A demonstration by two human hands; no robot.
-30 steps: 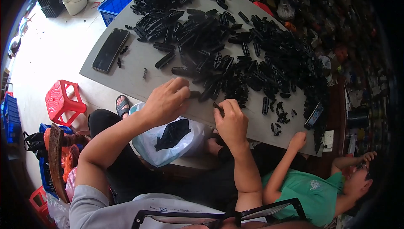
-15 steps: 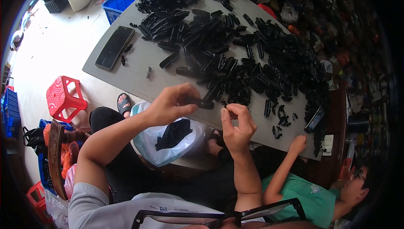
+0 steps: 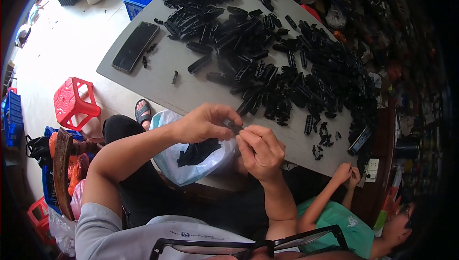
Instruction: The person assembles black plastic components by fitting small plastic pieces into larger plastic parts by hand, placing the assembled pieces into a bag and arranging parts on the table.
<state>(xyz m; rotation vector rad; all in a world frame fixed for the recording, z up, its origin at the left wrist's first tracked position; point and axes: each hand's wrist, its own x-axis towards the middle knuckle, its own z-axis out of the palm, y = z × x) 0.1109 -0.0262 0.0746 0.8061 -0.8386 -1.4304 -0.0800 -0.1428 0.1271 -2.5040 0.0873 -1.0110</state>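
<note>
Left hand [image 3: 210,122] and right hand [image 3: 262,151] pinch a small dark piece [image 3: 234,127] where they meet; beyond them, black plastic parts [image 3: 244,35] lie heaped on the counter [image 3: 153,78], an open white bag [image 3: 184,176] below.

Looks down, head-worn and fisheye-wide, facing the tabletop [image 3: 191,85] past both hands [image 3: 262,152], with glasses [image 3: 270,244] close at the lower edge.

A grey table [image 3: 158,79] carries heaps of black parts [image 3: 234,35], a phone [image 3: 136,47] at left and another phone [image 3: 359,140] at right.
</note>
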